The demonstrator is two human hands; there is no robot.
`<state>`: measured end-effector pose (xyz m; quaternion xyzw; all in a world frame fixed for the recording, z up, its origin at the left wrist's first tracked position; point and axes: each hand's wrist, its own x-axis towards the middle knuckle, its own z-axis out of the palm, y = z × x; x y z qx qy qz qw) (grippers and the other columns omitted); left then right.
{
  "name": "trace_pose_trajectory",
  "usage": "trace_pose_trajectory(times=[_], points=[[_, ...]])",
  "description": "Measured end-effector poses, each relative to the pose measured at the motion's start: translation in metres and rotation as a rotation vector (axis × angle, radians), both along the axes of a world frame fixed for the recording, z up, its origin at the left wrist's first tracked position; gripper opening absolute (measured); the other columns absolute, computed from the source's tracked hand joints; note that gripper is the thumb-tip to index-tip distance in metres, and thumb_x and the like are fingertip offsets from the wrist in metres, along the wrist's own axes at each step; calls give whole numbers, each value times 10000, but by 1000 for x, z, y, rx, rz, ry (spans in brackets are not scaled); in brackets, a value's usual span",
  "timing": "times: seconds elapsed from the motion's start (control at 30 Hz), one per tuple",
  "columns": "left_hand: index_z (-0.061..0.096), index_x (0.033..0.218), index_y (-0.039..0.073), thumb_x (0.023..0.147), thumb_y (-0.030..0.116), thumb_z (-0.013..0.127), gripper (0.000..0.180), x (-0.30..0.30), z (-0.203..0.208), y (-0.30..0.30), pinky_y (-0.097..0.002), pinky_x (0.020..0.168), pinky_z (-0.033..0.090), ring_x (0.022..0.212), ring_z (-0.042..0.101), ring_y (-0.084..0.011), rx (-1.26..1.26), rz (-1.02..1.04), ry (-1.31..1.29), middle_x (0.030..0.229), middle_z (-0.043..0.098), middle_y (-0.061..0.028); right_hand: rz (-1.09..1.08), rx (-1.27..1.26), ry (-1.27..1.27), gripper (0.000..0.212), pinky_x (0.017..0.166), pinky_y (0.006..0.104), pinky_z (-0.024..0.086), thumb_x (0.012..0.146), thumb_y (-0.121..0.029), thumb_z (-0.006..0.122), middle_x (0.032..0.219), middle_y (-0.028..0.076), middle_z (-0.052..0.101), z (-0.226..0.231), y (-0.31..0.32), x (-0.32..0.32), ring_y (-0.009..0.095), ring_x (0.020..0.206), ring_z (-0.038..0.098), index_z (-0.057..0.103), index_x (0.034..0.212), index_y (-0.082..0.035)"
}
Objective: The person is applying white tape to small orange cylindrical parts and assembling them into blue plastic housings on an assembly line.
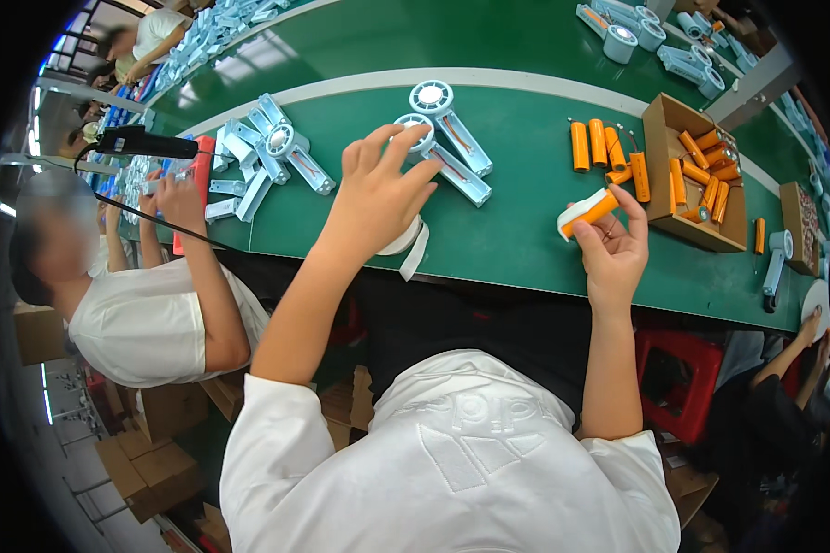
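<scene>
My left hand is over the table with its fingers spread. Its fingertips overlap the round head of a light blue handheld fan casing; I cannot tell whether they touch it. A second blue fan casing lies right beside that one, its long handle open with thin wires inside. My right hand pinches an orange cylindrical battery between thumb and fingers, and a white strip sits along the battery's side. Partly hidden under my left wrist is a white roll of tape with a loose end.
Several loose orange batteries lie by a cardboard box of more batteries at right. Several blue fan casings are piled at left, near a co-worker. Another casing lies far right. A red stool stands below the table edge.
</scene>
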<state>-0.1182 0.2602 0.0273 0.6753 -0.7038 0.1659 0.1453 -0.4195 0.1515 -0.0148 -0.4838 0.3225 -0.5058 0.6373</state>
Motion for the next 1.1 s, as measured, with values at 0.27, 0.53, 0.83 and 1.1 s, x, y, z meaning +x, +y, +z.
trace_pose_trajectory(times=[0.27,0.53,0.83,1.1], points=[[698,1023,118,898,75,749,142,-2,10,-34,-555,1175,399,1447,455,-348,147,-70,-267,1543,527,-55,78,4,-69,656,850,270,625,871,149,776,1062,244,756,0,-1,-7,229,932,769,539,1460,-14],[655,1040,110,904,41,723,167,21,25,-53,-502,1135,487,1455,455,-346,312,-237,-383,1482,536,-74,165,-9,-23,652,828,275,625,852,134,806,1069,229,759,3,-3,-8,226,917,763,558,1438,-10],[629,1049,99,907,53,716,173,22,42,-51,-434,1133,498,1445,469,-333,342,-315,-389,1453,543,-79,171,-6,-66,662,786,259,609,847,136,802,1075,234,765,1,-3,-8,209,891,755,559,1442,-23],[635,1083,100,932,70,712,172,13,43,-42,-422,1100,506,1349,536,-293,507,-298,-375,1405,588,-61,165,44,-66,679,531,166,467,872,143,723,1136,283,761,2,-7,-16,127,762,688,519,1486,-63]])
